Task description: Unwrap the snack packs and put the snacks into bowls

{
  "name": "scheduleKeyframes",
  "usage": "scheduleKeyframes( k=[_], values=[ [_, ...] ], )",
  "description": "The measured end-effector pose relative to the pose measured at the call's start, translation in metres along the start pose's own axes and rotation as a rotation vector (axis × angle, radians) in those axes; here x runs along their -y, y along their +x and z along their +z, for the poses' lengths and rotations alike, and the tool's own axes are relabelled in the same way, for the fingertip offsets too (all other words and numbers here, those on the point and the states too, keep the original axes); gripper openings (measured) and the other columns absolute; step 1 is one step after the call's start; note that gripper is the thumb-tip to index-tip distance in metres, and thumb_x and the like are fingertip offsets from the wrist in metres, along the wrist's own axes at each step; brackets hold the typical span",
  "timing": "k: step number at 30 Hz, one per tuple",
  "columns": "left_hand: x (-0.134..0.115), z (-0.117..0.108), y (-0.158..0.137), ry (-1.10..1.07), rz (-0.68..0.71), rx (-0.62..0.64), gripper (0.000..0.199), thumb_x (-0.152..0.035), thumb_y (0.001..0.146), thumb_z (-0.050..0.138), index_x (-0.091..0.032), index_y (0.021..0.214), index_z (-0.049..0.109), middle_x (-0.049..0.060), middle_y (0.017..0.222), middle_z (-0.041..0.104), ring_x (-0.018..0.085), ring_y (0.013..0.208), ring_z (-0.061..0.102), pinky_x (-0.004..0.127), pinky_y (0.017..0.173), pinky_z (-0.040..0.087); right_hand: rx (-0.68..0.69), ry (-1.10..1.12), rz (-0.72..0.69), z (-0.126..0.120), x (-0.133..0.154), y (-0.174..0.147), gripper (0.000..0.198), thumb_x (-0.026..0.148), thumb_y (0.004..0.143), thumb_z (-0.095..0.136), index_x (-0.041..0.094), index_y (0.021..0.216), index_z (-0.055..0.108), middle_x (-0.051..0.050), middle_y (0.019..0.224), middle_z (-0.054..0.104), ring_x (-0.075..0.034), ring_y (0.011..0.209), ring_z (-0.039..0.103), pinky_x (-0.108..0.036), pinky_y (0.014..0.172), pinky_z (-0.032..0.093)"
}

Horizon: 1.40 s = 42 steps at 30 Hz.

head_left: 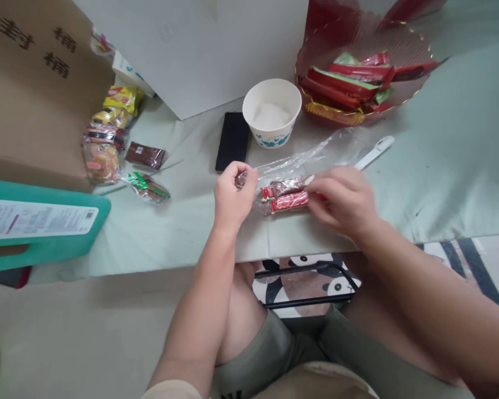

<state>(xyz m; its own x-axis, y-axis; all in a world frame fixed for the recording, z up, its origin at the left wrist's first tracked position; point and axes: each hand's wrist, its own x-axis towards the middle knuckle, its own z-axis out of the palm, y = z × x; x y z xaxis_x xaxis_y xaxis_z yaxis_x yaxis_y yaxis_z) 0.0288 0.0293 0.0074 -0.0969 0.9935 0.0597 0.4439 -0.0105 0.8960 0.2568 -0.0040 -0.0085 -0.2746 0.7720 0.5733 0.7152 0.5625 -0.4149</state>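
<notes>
1. Two forearms reach up from the bottom of the frame; the left hand (235,194), at centre, is nearly closed, thumb and forefinger pinching a clear plastic bag (316,155).
2. The right hand (345,199), right of centre, curls palm-down, fingertips together around a white strip (376,152).
3. The bag, mid-frame between them, contains red-wrapped packets (290,201).
4. Upper centre, a paper cup (273,136) has indistinct whitish contents.
5. Upper right, a gold-rimmed bowl (357,41) holds red-and-green packets (349,83).
</notes>
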Motion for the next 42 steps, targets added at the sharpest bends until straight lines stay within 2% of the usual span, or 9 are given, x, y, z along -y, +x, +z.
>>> scheduleKeyframes(
  k=[4, 7, 9, 12, 18, 25, 30, 36, 42],
  values=[
    [0.002, 0.002, -0.003, 0.04, -0.052, 0.151, 0.017, -0.033, 0.079, 0.072, -0.021, 0.086, 0.062, -0.002, 0.074, 0.061, 0.014, 0.068, 0.055, 0.028, 0.066, 0.043, 0.155, 0.035, 0.005, 0.014, 0.002, 0.005, 0.035, 0.012, 0.08, 0.053, 0.022, 0.111, 0.067, -0.011, 0.122, 0.073, -0.029, 0.112, 0.066, -0.043, 0.091, 0.048],
    [0.0, 0.003, -0.005, 0.195, -0.071, 0.242, 0.011, -0.029, 0.081, 0.068, -0.021, 0.078, 0.061, -0.003, 0.066, 0.057, 0.013, 0.063, 0.05, 0.029, 0.063, 0.038, 0.239, 0.022, 0.048, 0.017, -0.003, 0.006, 0.039, 0.009, 0.077, 0.049, 0.021, 0.108, 0.068, -0.008, 0.106, 0.076, -0.028, 0.1, 0.068, -0.043, 0.089, 0.046],
    [-0.001, 0.004, -0.004, 0.231, -0.043, 0.231, 0.017, -0.025, 0.085, 0.061, -0.021, 0.07, 0.056, -0.004, 0.062, 0.053, 0.013, 0.061, 0.047, 0.029, 0.062, 0.036, 0.258, 0.013, 0.065, 0.016, -0.004, 0.006, 0.038, 0.009, 0.077, 0.049, 0.021, 0.106, 0.07, -0.008, 0.098, 0.075, -0.027, 0.093, 0.066, -0.042, 0.085, 0.046],
    [-0.001, 0.006, -0.002, 0.091, -0.022, 0.165, 0.022, -0.025, 0.09, 0.056, -0.021, 0.068, 0.051, -0.003, 0.064, 0.052, 0.013, 0.063, 0.048, 0.028, 0.063, 0.037, 0.241, 0.004, 0.083, 0.016, -0.003, 0.005, 0.038, 0.011, 0.077, 0.051, 0.021, 0.107, 0.073, -0.01, 0.097, 0.07, -0.027, 0.088, 0.061, -0.041, 0.08, 0.044],
    [0.005, 0.01, -0.002, -0.293, -0.168, 0.229, 0.02, -0.034, 0.097, 0.051, -0.023, 0.081, 0.056, 0.002, 0.087, 0.069, 0.016, 0.082, 0.064, 0.026, 0.072, 0.051, 0.198, -0.06, 0.142, 0.017, 0.002, 0.005, 0.028, 0.016, 0.081, 0.053, 0.025, 0.097, 0.073, -0.008, 0.089, 0.061, -0.026, 0.085, 0.054, -0.041, 0.077, 0.041],
    [0.001, 0.009, -0.003, -0.278, -0.201, 0.196, 0.02, -0.03, 0.097, 0.051, -0.023, 0.079, 0.055, 0.002, 0.086, 0.07, 0.015, 0.085, 0.065, 0.025, 0.077, 0.052, 0.107, -0.046, 0.14, 0.015, 0.006, 0.006, 0.026, 0.017, 0.088, 0.052, 0.026, 0.098, 0.074, -0.009, 0.098, 0.069, -0.026, 0.091, 0.062, -0.042, 0.082, 0.046],
    [0.0, 0.008, -0.002, -0.287, -0.2, 0.201, 0.019, -0.028, 0.095, 0.052, -0.022, 0.077, 0.055, 0.001, 0.081, 0.069, 0.014, 0.075, 0.063, 0.024, 0.068, 0.049, 0.062, 0.012, 0.093, 0.014, 0.004, 0.007, 0.024, 0.023, 0.097, 0.05, 0.025, 0.097, 0.075, -0.009, 0.099, 0.073, -0.024, 0.092, 0.067, -0.039, 0.082, 0.049],
    [0.0, 0.009, -0.001, -0.331, -0.25, 0.181, 0.019, -0.029, 0.094, 0.052, -0.022, 0.076, 0.055, 0.002, 0.081, 0.07, 0.015, 0.075, 0.064, 0.023, 0.062, 0.049, 0.093, 0.005, 0.133, 0.007, 0.009, 0.009, 0.022, 0.027, 0.095, 0.051, 0.028, 0.089, 0.073, -0.008, 0.099, 0.074, -0.024, 0.091, 0.067, -0.043, 0.084, 0.05],
    [0.003, 0.01, 0.001, -0.343, -0.217, 0.156, 0.019, -0.03, 0.094, 0.053, -0.022, 0.077, 0.055, 0.002, 0.081, 0.069, 0.015, 0.074, 0.064, 0.024, 0.063, 0.05, 0.129, 0.035, 0.165, 0.004, 0.011, 0.006, 0.021, 0.026, 0.091, 0.052, 0.027, 0.086, 0.072, -0.007, 0.092, 0.074, -0.022, 0.082, 0.068, -0.037, 0.073, 0.052]
  ],
)
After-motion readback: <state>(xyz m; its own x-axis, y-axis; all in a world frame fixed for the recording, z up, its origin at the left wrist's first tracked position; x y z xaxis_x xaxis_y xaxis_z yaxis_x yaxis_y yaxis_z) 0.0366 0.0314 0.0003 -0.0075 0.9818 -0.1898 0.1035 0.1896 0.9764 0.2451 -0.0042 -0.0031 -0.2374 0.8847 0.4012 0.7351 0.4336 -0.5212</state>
